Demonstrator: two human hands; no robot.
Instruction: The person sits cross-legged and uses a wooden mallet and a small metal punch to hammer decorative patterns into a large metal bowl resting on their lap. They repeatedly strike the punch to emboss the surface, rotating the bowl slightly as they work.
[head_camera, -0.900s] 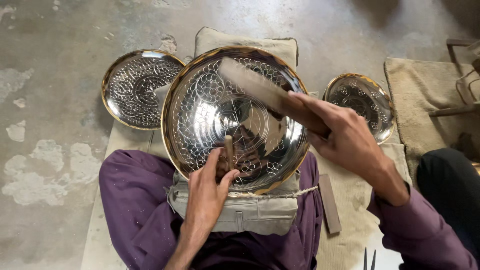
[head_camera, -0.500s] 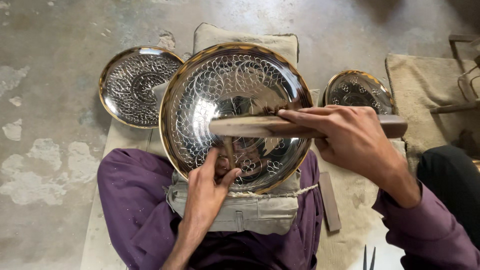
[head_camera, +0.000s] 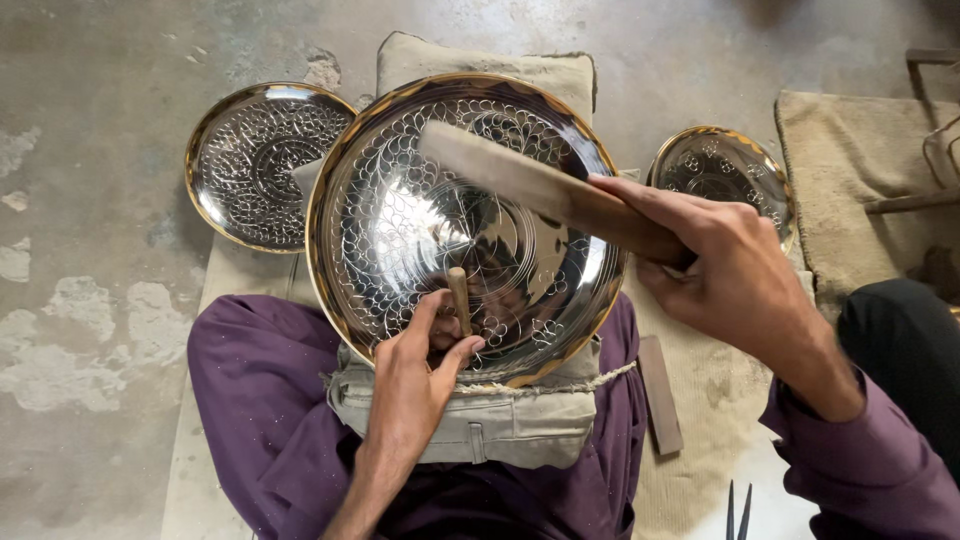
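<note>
Seen from the head camera, a large round metal tray (head_camera: 400, 215) rests tilted on a grey padded cushion (head_camera: 480, 425) across the person's lap, between knees in purple cloth. Its inside is mirror-bright, covered with fine engraved loops and leaf shapes in rings around a plain centre, and its rim is brass-coloured.

The left hand (head_camera: 415, 375) has its fingers closed around a short wooden-topped punch (head_camera: 459, 297), held upright with its tip on the tray's lower inner face. The right hand (head_camera: 725, 275) grips one end of a flat wooden bat (head_camera: 540, 190), which slants up and left above the tray, blurred at its far end.

A smaller engraved tray (head_camera: 262, 165) lies on the concrete floor (head_camera: 90, 150) to the left, another (head_camera: 725, 170) to the right, beside a tan mat (head_camera: 850, 170). A flat wooden bar (head_camera: 660, 395) lies by the right knee.
</note>
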